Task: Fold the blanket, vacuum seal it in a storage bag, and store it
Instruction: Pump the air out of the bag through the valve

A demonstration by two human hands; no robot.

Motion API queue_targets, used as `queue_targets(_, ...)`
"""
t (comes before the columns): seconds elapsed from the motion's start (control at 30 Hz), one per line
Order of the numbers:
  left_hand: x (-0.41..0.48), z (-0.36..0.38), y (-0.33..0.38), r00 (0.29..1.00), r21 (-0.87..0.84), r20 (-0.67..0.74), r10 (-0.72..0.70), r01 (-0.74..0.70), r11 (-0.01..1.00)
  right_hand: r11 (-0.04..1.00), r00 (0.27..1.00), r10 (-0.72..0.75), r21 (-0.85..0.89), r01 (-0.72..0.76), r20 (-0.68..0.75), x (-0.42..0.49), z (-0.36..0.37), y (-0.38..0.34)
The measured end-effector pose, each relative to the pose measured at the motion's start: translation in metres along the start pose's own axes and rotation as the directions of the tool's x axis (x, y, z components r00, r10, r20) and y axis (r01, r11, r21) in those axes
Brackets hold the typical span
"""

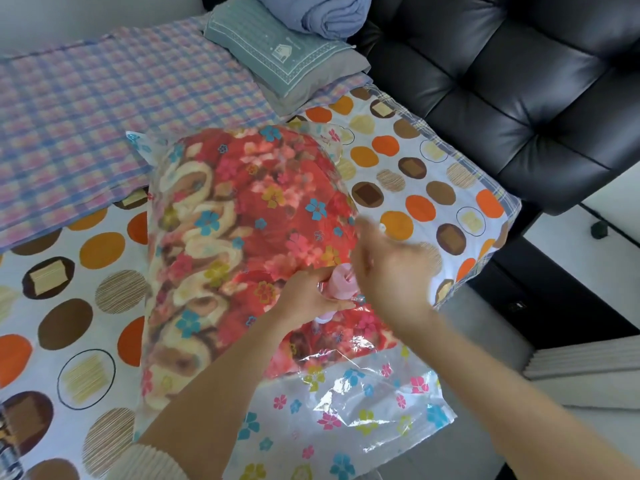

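- The bed fills most of what I see, under a white sheet [86,306] printed with orange, brown and striped ovals.
- A black tufted leather sofa [502,81] stands against the bed's right edge, with pale floor beyond it.
- A pink and blue plaid cover [86,98] lies flat over the far left of the bed, on top of the sheet.
- The bag [346,410], clear plastic with small flowers, lies on the sheet in front of me, its near end flat and crinkled.
- The blanket [259,202], red and floral, sits inside the bag, bulging its far part.
- A grey-green pillow [287,60] rests at the far end beside the sofa.
- A blue rolled bundle [332,15] sits behind the pillow.
- My left hand [304,299] pinches the bag beside the valve.
- My right hand [391,271] is over the valve, blurred; I cannot tell its grip.
- The pink valve [343,285] stands on the bag between my hands.
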State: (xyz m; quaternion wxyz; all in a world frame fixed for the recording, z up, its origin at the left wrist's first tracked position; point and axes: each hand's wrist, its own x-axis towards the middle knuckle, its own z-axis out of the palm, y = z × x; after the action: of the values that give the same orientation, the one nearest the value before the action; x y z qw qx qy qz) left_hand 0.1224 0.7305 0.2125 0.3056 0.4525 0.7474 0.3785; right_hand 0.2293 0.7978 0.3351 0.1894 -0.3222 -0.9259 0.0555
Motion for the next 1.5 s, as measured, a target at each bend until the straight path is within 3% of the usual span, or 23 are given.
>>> queue_targets(0.03,-0.002,0.001,0.001,1.0,0.009,0.005,-0.002,0.002,1.0,0.996,0.997,-0.024,-0.081,0.03,0.075,-0.007,0.017,0.003)
queue_targets(0.1,-0.005,0.003,0.001,1.0,-0.03,-0.012,-0.01,0.01,1.0,0.984,0.994,-0.09,-0.147,0.097,0.056,0.001,0.018,0.013)
queue_targets(0.2,-0.002,0.003,-0.003,0.998,-0.077,-0.054,-0.023,0.019,0.997,0.991,0.983,-0.133,-0.037,0.13,-0.128,0.02,-0.028,0.004)
queue_targets(0.27,0.002,0.002,-0.005,0.999,-0.057,-0.034,-0.023,0.021,0.998,0.998,0.965,-0.054,0.021,0.061,-0.256,0.03,-0.05,-0.001)
queue_targets(0.33,0.004,0.001,-0.004,1.0,-0.024,-0.013,-0.016,0.016,1.0,0.998,0.981,0.025,0.056,-0.014,-0.191,0.018,-0.026,0.003)
queue_targets(0.4,0.003,0.002,-0.003,1.0,-0.007,0.004,-0.007,0.007,1.0,1.0,0.998,0.005,-0.011,-0.004,0.063,-0.005,0.019,0.003)
queue_targets(0.43,0.001,0.004,-0.003,1.0,-0.017,0.007,-0.004,0.004,1.0,0.997,0.992,0.003,-0.074,0.006,0.124,-0.008,0.032,0.007)
queue_targets(0.53,0.001,0.004,-0.004,0.999,-0.033,-0.051,-0.001,-0.001,0.999,0.986,0.993,-0.116,-0.119,0.119,0.03,0.01,0.006,0.009)
queue_targets(0.63,0.004,0.002,-0.003,0.999,-0.029,-0.029,-0.022,0.021,0.999,0.995,0.969,-0.089,-0.063,0.076,-0.231,0.031,-0.045,0.003)
queue_targets(0.7,0.005,0.001,-0.002,0.999,-0.032,-0.013,-0.032,0.032,0.999,0.999,0.974,-0.026,0.016,0.03,-0.223,0.028,-0.035,0.004)
queue_targets(0.77,0.005,0.001,-0.001,1.0,-0.024,-0.002,-0.032,0.031,0.999,1.0,1.0,-0.021,-0.013,0.021,0.001,0.006,0.007,0.0)
queue_targets(0.8,0.004,0.001,-0.002,0.999,-0.024,0.001,-0.036,0.036,0.999,0.998,0.998,-0.044,-0.052,0.047,0.046,0.0,0.025,0.003)
queue_targets(0.9,0.003,0.0,-0.004,0.998,-0.077,-0.015,-0.061,0.06,0.995,0.988,0.99,-0.142,-0.062,0.142,0.002,0.015,0.015,0.009)
queue_targets(0.93,0.003,0.001,-0.004,0.998,-0.089,-0.021,-0.062,0.06,0.994,0.991,0.991,-0.132,-0.027,0.132,-0.012,0.022,0.0,0.005)
queue_targets(1.0,0.004,0.001,-0.006,0.998,-0.082,-0.012,-0.059,0.057,0.995,0.995,0.969,-0.097,-0.012,0.097,-0.228,0.038,-0.032,0.0)
queue_targets(1.07,0.005,0.0,-0.006,0.998,-0.068,0.0,-0.056,0.055,0.996,0.999,0.966,-0.017,0.043,0.029,-0.257,0.035,-0.034,0.001)
queue_targets(1.13,0.003,0.0,-0.003,0.998,-0.021,0.019,-0.06,0.061,0.998,0.999,0.997,-0.022,0.038,0.025,-0.075,0.009,0.001,-0.001)
queue_targets(1.2,0.001,0.001,-0.003,0.998,0.003,0.023,-0.058,0.058,0.998,0.994,0.994,-0.061,-0.084,0.069,0.096,-0.005,0.033,0.003)
queue_targets(1.3,-0.002,0.001,0.0,0.998,-0.015,-0.02,-0.055,0.055,0.998,0.988,0.99,-0.141,-0.068,0.141,0.008,0.013,0.008,0.006)
queue_targets(1.4,0.002,0.002,-0.001,0.998,-0.01,-0.003,-0.06,0.06,0.998,0.999,0.958,-0.02,0.04,0.033,-0.286,0.027,-0.033,0.001)
queue_targets(1.43,0.002,0.001,0.0,0.998,-0.004,0.002,-0.062,0.062,0.998,0.996,0.95,-0.008,0.084,0.036,-0.313,0.024,-0.028,0.004)
queue_targets(1.47,0.002,0.001,0.001,0.998,0.006,-0.001,-0.059,0.059,0.998,0.995,0.959,-0.022,0.086,0.048,-0.282,0.016,-0.013,0.006)
queue_targets(1.5,0.001,0.001,0.001,0.998,0.007,-0.001,-0.062,0.062,0.998,0.998,0.99,-0.015,0.061,0.024,-0.142,0.004,0.008,0.006)
